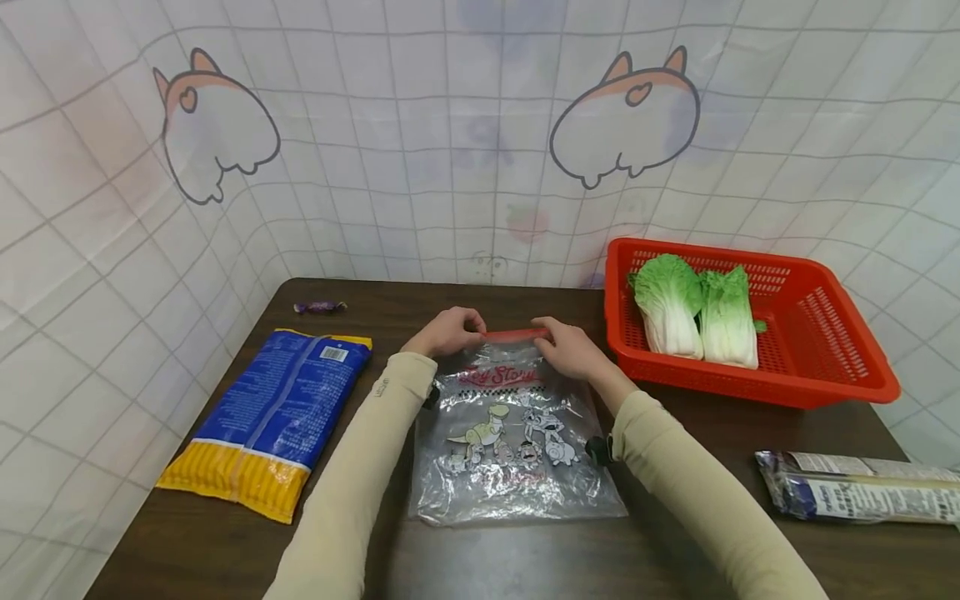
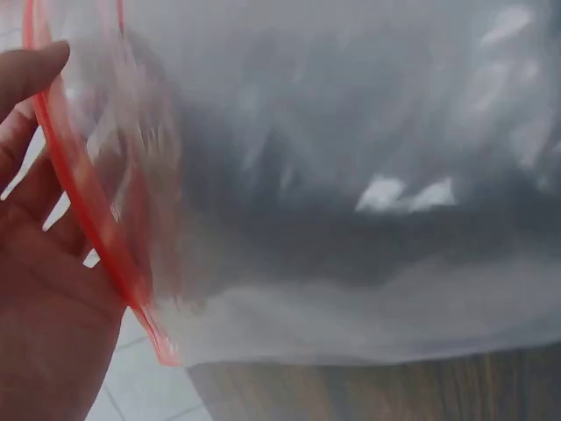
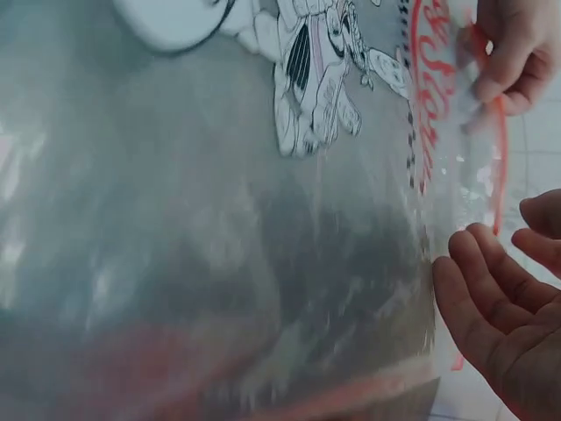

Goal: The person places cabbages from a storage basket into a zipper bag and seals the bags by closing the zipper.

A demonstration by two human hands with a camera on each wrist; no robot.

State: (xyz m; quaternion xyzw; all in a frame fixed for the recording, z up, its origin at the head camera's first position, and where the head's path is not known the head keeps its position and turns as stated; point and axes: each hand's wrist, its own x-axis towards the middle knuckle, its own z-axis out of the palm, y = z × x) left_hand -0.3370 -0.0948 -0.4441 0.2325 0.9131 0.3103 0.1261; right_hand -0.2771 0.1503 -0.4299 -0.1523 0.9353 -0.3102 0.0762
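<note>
A clear plastic zip bag (image 1: 517, 467) with cartoon figures, red lettering and a red zip strip along its top lies between the hands. The left hand (image 1: 452, 332) pinches the strip near its left end; in the left wrist view its thumb (image 2: 48, 66) is on the red edge. The right hand (image 1: 570, 346) is at the strip's other end. In the right wrist view, its loosely bent fingers (image 3: 473, 298) lie against the bag's upper edge, and the thumb (image 3: 542, 210) is apart from them. Little shows inside the bag.
A blue and yellow package (image 1: 277, 408) lies to the left, with a small purple-wrapped candy (image 1: 320, 307) behind it. At the right back stands a red basket (image 1: 825, 333) holding two leafy cabbages (image 1: 671, 312). A long plastic-wrapped packet (image 1: 862, 487) lies at the right edge.
</note>
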